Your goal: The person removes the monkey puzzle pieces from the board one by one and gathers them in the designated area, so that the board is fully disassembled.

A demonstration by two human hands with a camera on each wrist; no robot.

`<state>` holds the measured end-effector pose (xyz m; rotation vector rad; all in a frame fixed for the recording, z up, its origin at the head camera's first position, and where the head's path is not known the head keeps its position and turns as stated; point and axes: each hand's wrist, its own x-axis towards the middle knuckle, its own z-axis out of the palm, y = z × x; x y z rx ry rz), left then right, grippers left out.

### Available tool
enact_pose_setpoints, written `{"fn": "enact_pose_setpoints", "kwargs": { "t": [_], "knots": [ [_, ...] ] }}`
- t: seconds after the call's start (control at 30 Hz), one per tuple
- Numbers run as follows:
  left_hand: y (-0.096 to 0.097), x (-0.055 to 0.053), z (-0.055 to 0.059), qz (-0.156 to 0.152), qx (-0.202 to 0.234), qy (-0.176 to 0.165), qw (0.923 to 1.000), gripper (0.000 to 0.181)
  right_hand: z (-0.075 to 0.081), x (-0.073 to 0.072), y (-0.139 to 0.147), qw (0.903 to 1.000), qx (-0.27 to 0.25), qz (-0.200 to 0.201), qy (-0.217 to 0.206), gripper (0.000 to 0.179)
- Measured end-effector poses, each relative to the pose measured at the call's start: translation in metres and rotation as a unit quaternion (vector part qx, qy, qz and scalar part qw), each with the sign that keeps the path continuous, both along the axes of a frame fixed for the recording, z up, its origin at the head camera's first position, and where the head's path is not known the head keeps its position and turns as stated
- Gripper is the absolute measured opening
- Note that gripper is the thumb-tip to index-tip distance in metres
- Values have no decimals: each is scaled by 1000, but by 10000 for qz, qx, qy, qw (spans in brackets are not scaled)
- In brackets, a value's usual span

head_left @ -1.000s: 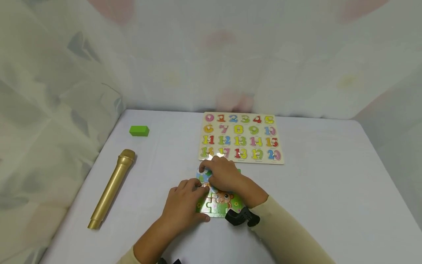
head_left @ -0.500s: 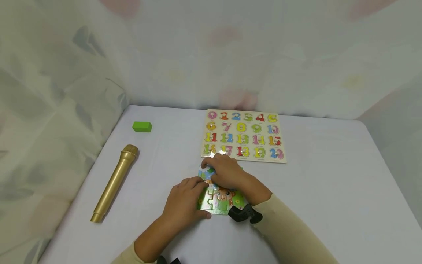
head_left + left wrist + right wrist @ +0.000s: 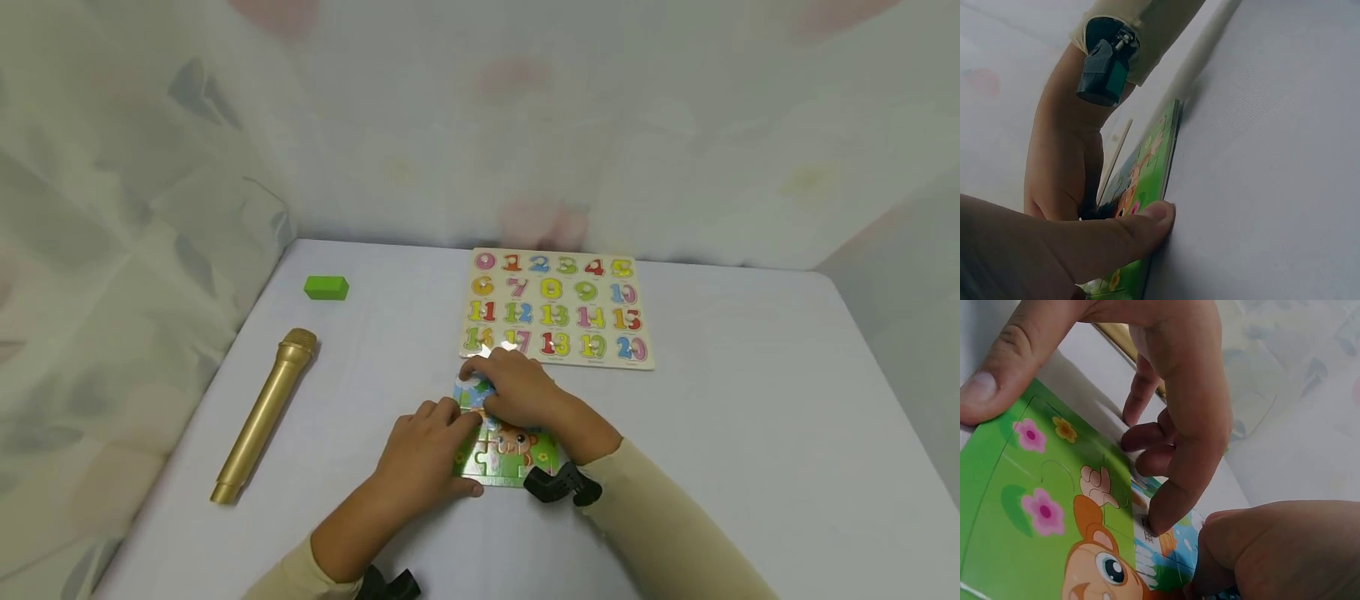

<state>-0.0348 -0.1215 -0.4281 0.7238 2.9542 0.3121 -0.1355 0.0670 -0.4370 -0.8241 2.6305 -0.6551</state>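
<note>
A small jigsaw puzzle (image 3: 501,468) with a cartoon monkey, flowers and green ground lies near the middle of the table. My left hand (image 3: 420,454) holds its left side: the thumb (image 3: 1154,215) lies over the near edge, and the index fingertip (image 3: 1163,519) presses on a piece of the picture. At the far left part of the puzzle is my right hand (image 3: 517,387), its index finger bent and its thumb close by on the blue section. Those fingers curl over a puzzle piece there, mostly hidden by the hand in the right wrist view.
Just beyond the puzzle lies a wooden number board (image 3: 555,300) with coloured numerals. On the left are a gold microphone (image 3: 262,417) and a green block (image 3: 326,288). A patterned cloth (image 3: 135,250) hangs along the left side and the back of the white table (image 3: 750,417).
The head view has shifted slightly, moving the whole scene a little right and up. Both hands stay on the puzzle, with only a slight shift of the left fingers.
</note>
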Motion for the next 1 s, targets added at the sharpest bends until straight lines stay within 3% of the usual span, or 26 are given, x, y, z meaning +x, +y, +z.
{"fn": "enact_pose_setpoints", "kwargs": {
  "t": [0.7,1.0],
  "knots": [
    [2,-1,3,-49,-254,-31,9997,92,0,3,-7,9994,224,-273,2,42],
    [3,0,5,87,-68,-115,9999,91,-3,3,-9,9993,175,-343,-6,38]
  ]
}}
